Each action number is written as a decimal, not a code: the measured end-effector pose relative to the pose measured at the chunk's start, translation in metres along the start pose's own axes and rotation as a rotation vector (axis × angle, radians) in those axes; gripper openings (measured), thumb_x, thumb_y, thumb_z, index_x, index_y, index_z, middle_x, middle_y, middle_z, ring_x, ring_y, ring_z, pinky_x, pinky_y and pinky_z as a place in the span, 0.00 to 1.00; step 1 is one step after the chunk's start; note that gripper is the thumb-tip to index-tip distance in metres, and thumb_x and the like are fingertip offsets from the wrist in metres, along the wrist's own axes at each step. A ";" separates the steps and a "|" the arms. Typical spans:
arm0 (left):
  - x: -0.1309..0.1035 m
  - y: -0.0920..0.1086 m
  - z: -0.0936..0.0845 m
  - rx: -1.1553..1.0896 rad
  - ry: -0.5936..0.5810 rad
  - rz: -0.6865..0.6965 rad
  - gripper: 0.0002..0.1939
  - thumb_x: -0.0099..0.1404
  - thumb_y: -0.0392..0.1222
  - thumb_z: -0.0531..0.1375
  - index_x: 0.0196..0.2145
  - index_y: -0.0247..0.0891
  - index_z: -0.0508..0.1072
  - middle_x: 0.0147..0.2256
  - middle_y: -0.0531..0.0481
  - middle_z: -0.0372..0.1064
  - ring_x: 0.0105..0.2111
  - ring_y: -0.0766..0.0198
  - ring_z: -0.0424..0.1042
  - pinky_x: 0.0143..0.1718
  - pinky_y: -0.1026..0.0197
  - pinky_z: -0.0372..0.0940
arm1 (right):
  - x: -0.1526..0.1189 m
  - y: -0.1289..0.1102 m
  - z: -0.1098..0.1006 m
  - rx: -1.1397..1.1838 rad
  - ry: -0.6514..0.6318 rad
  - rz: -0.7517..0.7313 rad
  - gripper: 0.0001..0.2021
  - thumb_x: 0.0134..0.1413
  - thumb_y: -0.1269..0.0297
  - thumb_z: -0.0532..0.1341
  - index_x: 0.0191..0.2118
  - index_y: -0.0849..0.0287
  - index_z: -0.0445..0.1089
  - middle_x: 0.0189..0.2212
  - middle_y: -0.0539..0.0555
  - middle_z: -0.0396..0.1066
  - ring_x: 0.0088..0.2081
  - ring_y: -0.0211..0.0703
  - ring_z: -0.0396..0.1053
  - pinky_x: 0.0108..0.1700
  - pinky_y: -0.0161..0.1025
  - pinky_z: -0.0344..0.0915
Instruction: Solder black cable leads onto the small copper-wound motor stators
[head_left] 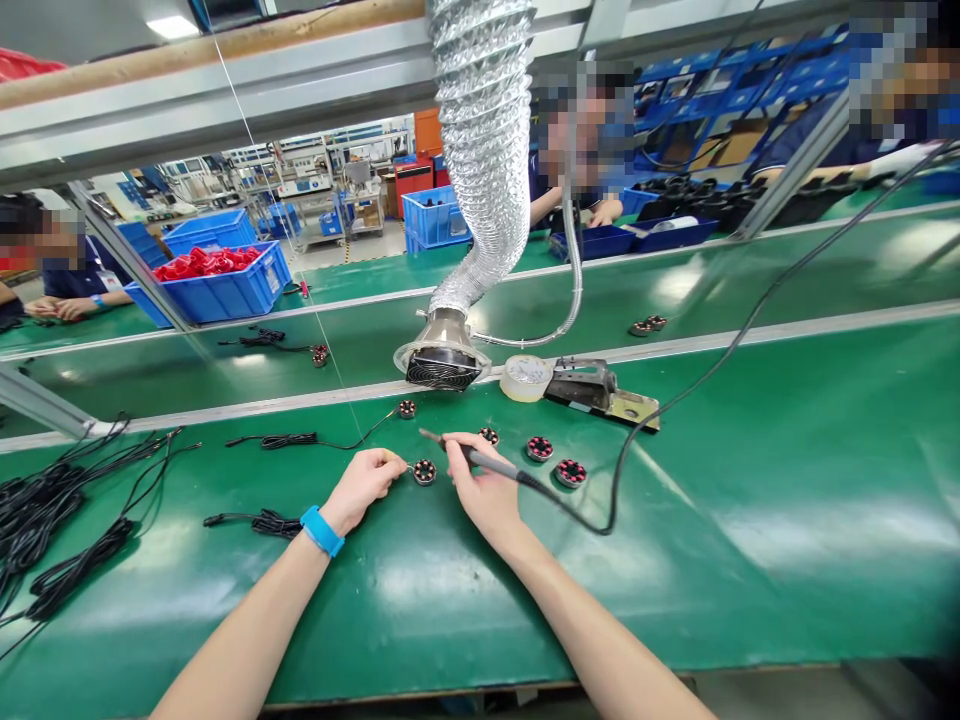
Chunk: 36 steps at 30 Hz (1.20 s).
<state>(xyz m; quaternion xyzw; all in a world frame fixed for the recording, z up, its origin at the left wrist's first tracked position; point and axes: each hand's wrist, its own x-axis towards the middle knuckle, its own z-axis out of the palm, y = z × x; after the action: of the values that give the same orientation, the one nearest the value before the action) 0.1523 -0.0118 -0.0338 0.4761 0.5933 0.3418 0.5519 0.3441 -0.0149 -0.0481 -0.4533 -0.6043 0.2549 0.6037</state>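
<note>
My right hand (487, 490) grips a soldering iron (487, 460) like a pen, its tip pointing left above the mat. Just left of a small round motor stator (424, 472), my left hand (366, 485) pinches the thin end of a black cable (274, 523), whose bundle lies partly behind the wrist with a blue band (322, 531). The fingertips hide most of that end. Another stator (406, 409), with a cable (289, 440) attached, lies farther back. Beside my right hand are stators with red windings (539, 448) (571, 473), and one (489, 437) partly behind it.
A fume extraction hose (450, 350) hangs over the back edge. Clear tape (526, 378) and a soldering iron stand (600, 390) sit right of it. The iron's cord loops to the right. Black cables (52, 510) pile up at left. Co-workers sit across the line.
</note>
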 end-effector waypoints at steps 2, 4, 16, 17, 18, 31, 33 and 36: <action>0.000 0.000 0.000 -0.007 -0.007 -0.004 0.14 0.55 0.49 0.65 0.30 0.34 0.71 0.20 0.61 0.52 0.19 0.74 0.47 0.21 0.65 0.38 | -0.001 0.000 -0.002 0.022 0.044 0.016 0.12 0.65 0.59 0.58 0.33 0.57 0.74 0.26 0.51 0.75 0.25 0.40 0.72 0.29 0.36 0.68; -0.001 0.000 0.000 -0.016 -0.009 -0.006 0.14 0.55 0.49 0.65 0.29 0.35 0.70 0.19 0.61 0.50 0.18 0.74 0.46 0.21 0.64 0.38 | -0.002 -0.001 -0.003 0.050 0.059 0.008 0.13 0.64 0.60 0.58 0.30 0.57 0.73 0.24 0.51 0.74 0.25 0.40 0.73 0.28 0.35 0.68; -0.001 -0.002 0.000 -0.035 -0.028 -0.009 0.15 0.55 0.50 0.66 0.28 0.36 0.69 0.18 0.62 0.50 0.18 0.74 0.47 0.20 0.64 0.38 | -0.004 -0.002 0.000 0.101 -0.016 0.058 0.13 0.63 0.60 0.58 0.29 0.57 0.73 0.18 0.49 0.70 0.24 0.41 0.72 0.25 0.34 0.65; -0.001 -0.001 0.000 -0.032 -0.028 -0.008 0.15 0.55 0.50 0.66 0.28 0.36 0.69 0.18 0.62 0.50 0.18 0.74 0.47 0.20 0.64 0.38 | -0.004 -0.002 0.000 0.102 -0.018 0.058 0.13 0.63 0.60 0.58 0.29 0.57 0.73 0.18 0.49 0.70 0.24 0.41 0.72 0.25 0.34 0.65; -0.001 -0.001 0.000 -0.028 -0.029 -0.007 0.16 0.55 0.50 0.66 0.28 0.36 0.69 0.18 0.62 0.50 0.18 0.74 0.46 0.21 0.64 0.38 | -0.004 -0.001 0.000 0.103 -0.016 0.057 0.13 0.63 0.60 0.58 0.29 0.57 0.73 0.18 0.49 0.70 0.24 0.41 0.72 0.24 0.34 0.65; -0.004 0.004 0.002 0.068 -0.015 -0.002 0.14 0.54 0.50 0.65 0.28 0.35 0.70 0.20 0.60 0.54 0.19 0.73 0.48 0.20 0.65 0.40 | -0.002 -0.002 -0.004 0.118 0.018 0.050 0.13 0.63 0.60 0.57 0.29 0.57 0.73 0.19 0.50 0.70 0.25 0.42 0.72 0.26 0.36 0.66; -0.005 0.004 0.003 0.077 -0.011 0.002 0.14 0.54 0.49 0.64 0.28 0.35 0.71 0.20 0.60 0.54 0.19 0.73 0.48 0.20 0.65 0.40 | -0.002 -0.003 -0.004 0.114 0.011 0.046 0.13 0.62 0.60 0.57 0.29 0.57 0.73 0.20 0.50 0.71 0.26 0.42 0.73 0.27 0.36 0.67; -0.005 0.004 0.004 0.073 -0.003 0.004 0.14 0.54 0.49 0.64 0.29 0.35 0.71 0.20 0.60 0.53 0.19 0.73 0.48 0.20 0.65 0.40 | -0.002 -0.004 -0.004 0.108 -0.002 0.044 0.13 0.62 0.60 0.57 0.28 0.57 0.73 0.20 0.50 0.71 0.27 0.43 0.74 0.27 0.36 0.67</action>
<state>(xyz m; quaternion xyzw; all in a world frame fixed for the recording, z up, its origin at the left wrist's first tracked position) 0.1562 -0.0157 -0.0287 0.4976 0.6036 0.3202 0.5344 0.3463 -0.0194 -0.0455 -0.4328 -0.5803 0.3007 0.6209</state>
